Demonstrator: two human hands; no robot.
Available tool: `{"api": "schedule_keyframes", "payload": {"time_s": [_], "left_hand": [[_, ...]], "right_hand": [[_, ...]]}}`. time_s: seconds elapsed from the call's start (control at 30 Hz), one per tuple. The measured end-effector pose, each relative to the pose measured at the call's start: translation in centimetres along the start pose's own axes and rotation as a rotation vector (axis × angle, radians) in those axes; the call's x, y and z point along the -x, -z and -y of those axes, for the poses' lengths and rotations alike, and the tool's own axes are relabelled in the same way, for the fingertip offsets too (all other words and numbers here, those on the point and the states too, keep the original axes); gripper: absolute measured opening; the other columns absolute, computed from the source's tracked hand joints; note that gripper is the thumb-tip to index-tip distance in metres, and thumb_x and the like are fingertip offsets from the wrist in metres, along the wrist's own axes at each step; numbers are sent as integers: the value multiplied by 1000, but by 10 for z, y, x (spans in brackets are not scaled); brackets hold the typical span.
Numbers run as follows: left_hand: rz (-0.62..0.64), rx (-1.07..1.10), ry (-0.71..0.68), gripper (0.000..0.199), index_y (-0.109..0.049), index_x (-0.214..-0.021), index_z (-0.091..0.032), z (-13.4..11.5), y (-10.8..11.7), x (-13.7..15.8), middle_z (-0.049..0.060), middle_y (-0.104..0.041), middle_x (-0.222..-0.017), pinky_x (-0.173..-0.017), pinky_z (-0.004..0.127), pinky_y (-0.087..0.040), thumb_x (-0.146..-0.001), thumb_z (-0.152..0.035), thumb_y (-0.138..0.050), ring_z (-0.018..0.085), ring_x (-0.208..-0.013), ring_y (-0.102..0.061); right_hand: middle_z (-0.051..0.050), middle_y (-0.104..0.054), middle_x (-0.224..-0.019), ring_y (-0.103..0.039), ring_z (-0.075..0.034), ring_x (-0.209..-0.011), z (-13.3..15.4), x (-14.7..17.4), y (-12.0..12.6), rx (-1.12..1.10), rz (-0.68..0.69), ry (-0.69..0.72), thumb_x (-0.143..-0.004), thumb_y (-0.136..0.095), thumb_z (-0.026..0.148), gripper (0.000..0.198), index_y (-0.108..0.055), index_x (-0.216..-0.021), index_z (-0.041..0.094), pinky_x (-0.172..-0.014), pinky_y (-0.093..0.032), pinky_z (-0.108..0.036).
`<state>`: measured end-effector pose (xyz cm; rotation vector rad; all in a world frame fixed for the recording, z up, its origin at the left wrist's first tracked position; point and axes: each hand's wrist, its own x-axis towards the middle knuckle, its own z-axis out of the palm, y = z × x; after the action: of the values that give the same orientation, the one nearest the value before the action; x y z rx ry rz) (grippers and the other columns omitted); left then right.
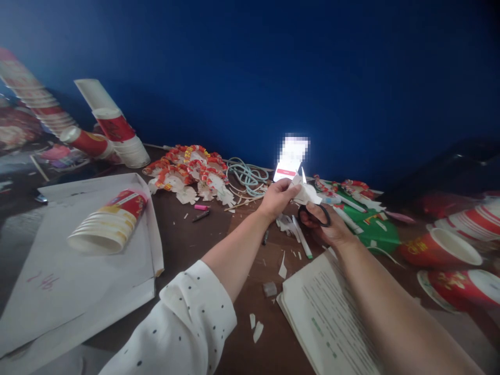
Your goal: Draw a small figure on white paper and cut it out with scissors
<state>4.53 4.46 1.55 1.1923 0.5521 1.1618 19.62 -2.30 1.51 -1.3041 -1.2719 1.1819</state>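
Observation:
My left hand [279, 198] pinches a small piece of white paper [304, 192] between thumb and fingers. Close beside it, my right hand [326, 224] grips black-handled scissors [323, 209], with fingers through the loops. The blades are mostly hidden by the paper and my left hand, so I cannot tell whether they touch the paper. Just behind the hands a lit phone [289, 161] leans upright against the blue wall. Below them lie white paper scraps [288, 226] and a white pen with a green tip [302, 239].
Red-and-white cut paper pieces [191, 169] are heaped at the back, beside a pale blue cord [250, 174]. Nested paper cups [111, 221] lie on a white sheet [50, 291] at left. More cups [439, 247] lie at right. Printed pages [328, 312] rest at front.

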Motion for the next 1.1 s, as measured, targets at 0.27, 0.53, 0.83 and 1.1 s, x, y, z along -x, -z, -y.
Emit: {"api": "schedule_keyframes", "payload": {"time_s": [0.27, 0.53, 0.83, 1.1], "left_hand": [[-26, -32, 38, 36, -51, -68, -17, -1, 1, 0, -6, -45, -61, -57, 23, -31, -73, -47, -70, 7, -56, -37], [-33, -19, 48, 32, -54, -69, -17, -4, 1, 1, -6, -47, -60, -57, 23, -31, -72, -44, -71, 7, -55, -38], [-33, 24, 73, 33, -56, -71, -16, -3, 1, 0, -5, -49, -60, -53, 23, -31, -71, -44, -74, 6, -53, -39], [-16, 44, 74, 37, -55, -71, -17, -1, 2, -1, -5, -49, -60, -53, 23, -31, -69, -48, -74, 7, -53, -39]], "right_hand": [[-1, -59, -63, -50, -12, -56, -5, -3, 6, 23, 0, -4, -77, -71, 54, 38, -61, -65, 19, -48, -32, -26], [0, -57, -58, -47, -12, -54, -7, -5, 6, 73, -17, 52, -79, -70, 53, 40, -60, -60, 20, -49, -31, -26], [0, -58, -58, -48, -13, -55, -6, -4, 5, 82, -25, 67, -77, -71, 53, 38, -62, -61, 20, -51, -34, -27], [0, -54, -55, -47, -13, -54, -2, -3, 2, 155, -40, 127, -79, -69, 56, 44, -56, -57, 20, -50, -33, -28]]}}
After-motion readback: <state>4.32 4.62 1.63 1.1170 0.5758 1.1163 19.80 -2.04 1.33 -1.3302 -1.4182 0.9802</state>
